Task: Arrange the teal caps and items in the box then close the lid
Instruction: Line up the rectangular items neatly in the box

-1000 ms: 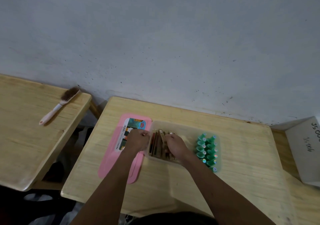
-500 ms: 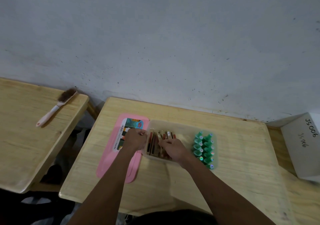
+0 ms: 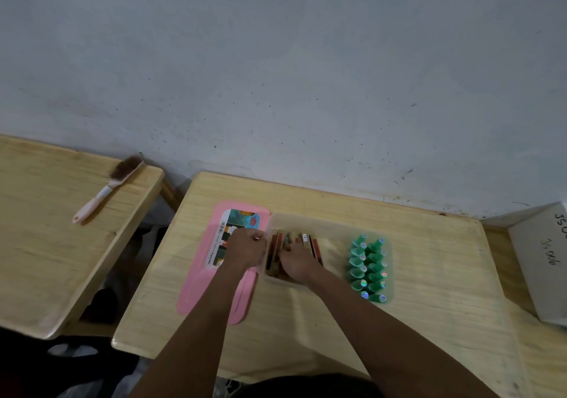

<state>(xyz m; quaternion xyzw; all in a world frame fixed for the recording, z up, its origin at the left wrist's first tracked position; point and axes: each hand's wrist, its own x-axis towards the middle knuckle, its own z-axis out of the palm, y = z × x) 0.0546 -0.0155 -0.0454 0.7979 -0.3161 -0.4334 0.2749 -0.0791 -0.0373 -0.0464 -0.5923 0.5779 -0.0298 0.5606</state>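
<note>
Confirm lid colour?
Pink, with a multicoloured printed label; the lid lies on the table, left of the box. Head view.

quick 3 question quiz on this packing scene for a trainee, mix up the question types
1. True or false: the pink lid is already on the clear box.
2. Where do the teal caps stand in the box?
A. at the left end
B. at the right end
C. outside it, on the table
3. Fill in: the right hand is down among the red and gold items, while the left hand is at the box's ___ end wall.

Key
1. False: the lid lies flat on the table, left of the box.
2. B
3. left
</note>
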